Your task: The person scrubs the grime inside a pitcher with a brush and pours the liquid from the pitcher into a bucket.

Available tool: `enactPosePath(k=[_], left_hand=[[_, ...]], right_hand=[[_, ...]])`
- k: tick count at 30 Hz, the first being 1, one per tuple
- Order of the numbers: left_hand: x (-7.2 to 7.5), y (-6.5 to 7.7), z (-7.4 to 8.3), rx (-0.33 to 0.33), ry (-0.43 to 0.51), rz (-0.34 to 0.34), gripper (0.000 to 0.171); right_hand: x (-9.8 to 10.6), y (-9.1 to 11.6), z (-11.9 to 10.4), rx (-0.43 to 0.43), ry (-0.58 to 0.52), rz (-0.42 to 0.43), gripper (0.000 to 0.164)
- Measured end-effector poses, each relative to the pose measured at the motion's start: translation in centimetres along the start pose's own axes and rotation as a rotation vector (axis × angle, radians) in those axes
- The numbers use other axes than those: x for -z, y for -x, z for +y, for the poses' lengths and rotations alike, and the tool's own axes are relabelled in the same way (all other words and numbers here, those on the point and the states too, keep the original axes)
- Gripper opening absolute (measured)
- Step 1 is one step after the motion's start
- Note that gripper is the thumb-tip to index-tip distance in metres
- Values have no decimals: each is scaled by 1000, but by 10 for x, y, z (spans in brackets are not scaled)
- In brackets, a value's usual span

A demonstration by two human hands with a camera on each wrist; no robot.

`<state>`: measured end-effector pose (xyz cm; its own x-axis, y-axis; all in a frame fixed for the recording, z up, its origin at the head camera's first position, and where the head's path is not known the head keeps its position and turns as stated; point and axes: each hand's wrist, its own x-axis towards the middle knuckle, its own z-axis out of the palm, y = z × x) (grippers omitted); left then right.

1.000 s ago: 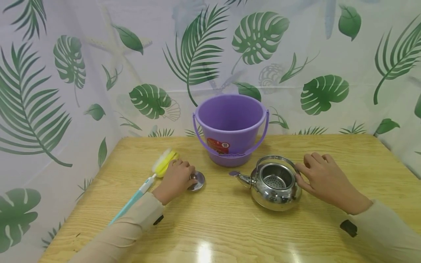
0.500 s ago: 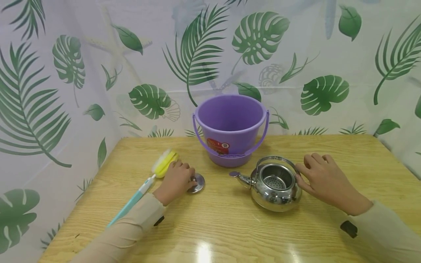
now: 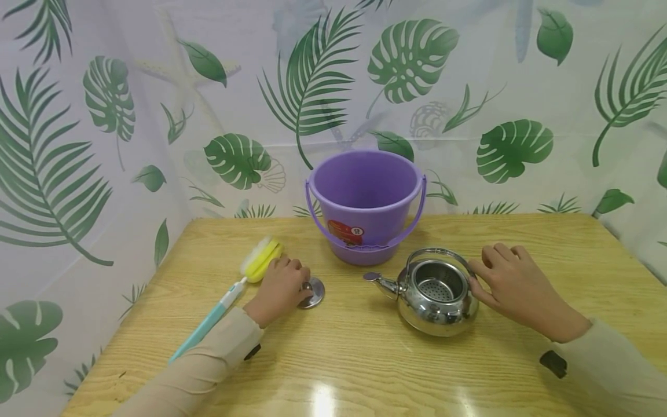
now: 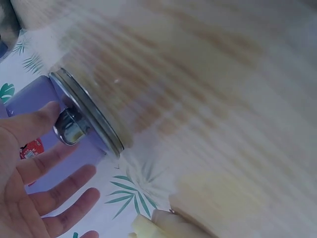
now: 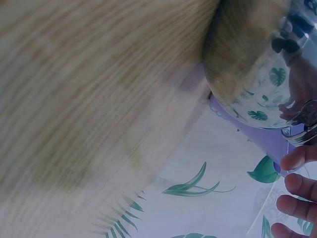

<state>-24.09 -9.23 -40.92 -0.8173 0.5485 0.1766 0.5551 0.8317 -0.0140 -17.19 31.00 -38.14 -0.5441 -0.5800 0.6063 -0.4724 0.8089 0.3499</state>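
Bucket (image 3: 383, 225): purple, upright near the back edge of the table (image 3: 365, 365), its handle (image 3: 367, 248) hanging down in front and a red sticker (image 3: 341, 231) on its wall.
Lid (image 3: 316, 295): steel, on the table in front of the bucket and to its left.
Left hand (image 3: 278, 286): in front of the bucket to the left, thumb and index finger pinching the lid's knob (image 4: 73, 128); in the left wrist view the other fingers are spread, clear of the knob.
Kettle (image 3: 438, 319): steel, upright in front of the bucket to the right, strainer (image 3: 435, 288) inside its uncovered mouth, spout (image 3: 387, 285) towards the bucket's left.
Right hand (image 3: 513, 288): right of the bucket and nearer the person, thumb and index finger at the foot of the kettle's handle; whether they grip it I cannot tell.
Brush (image 3: 231, 293): left of the bucket, yellow-and-white head just beside the left hand, blue grip running towards the person.
Cloth (image 3: 234, 104): white, leaf-printed, hanging behind the bucket.
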Motion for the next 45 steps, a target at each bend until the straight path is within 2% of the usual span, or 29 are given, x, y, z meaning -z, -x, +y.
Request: enactPosePath(k=[4, 10, 16, 20, 26, 34, 41, 45], left_hand=[[0, 0, 0, -8, 24, 47, 33], [7, 0, 2, -24, 60, 120, 38], [13, -1, 5, -70, 43, 155, 41], [17, -2, 8, -108, 47, 209, 40], [30, -7, 17, -130, 27, 288, 41], [52, -22, 45, -189, -16, 364, 40], [58, -36, 77, -287, -34, 408, 34], [61, -42, 97, -335, -26, 398, 34]], right_hand=[[0, 0, 0, -7, -3, -7, 57], [0, 0, 1, -14, -7, -16, 60], [1, 0, 0, -12, -10, -23, 61], [1, 0, 0, -11, -10, -24, 60], [1, 0, 0, -7, -8, -21, 60], [0, 1, 1, -5, -5, -19, 62], [-1, 1, 1, -1, -3, -10, 59], [-1, 1, 1, 1, 0, 5, 55]])
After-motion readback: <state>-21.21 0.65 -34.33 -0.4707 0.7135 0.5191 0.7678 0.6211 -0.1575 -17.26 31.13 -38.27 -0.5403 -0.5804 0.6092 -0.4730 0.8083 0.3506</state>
